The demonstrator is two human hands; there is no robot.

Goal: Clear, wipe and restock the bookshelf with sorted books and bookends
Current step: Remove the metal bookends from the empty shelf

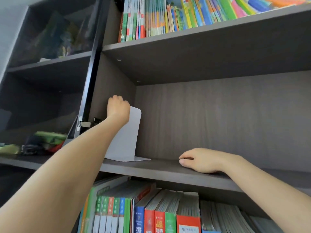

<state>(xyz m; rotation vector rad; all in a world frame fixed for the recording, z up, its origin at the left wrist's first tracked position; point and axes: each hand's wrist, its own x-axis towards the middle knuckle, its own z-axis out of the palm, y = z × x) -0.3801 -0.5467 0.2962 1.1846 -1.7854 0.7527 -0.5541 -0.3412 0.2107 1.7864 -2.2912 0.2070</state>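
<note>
Left of the bookend (125,140), past a dark glass door (50,39), a heap of green and red fabric (45,142) sits in the neighbouring compartment, no part of this play. Just left of the bookend, the door hinge (84,123) juts out close to the forearm, something to mind.

Now the bookend itself: upright, close against the left wall of the middle shelf (151,167), foot flat on the board and pointing right. The left hand (118,109) is curled over its top corner, gripping it.

Right of the bookend the board is bare, not 1 book on it. Clearing looks done, and I'd judge wiping done too, though no cloth is in view to prove it. Further right of the bookend, the right hand (202,160) rests on the board, fingers loosely bent, holding nothing.

Restocking looks barely begun: 1 bookend stands in place, while the sorted books and any 2nd bookend are out of sight. Above the bookend runs the upper row of books (151,17), bright and thin. Below it is the lower row of books (151,212), with green, red and blue spines. Only that resting right hand occupies the open stretch.
</note>
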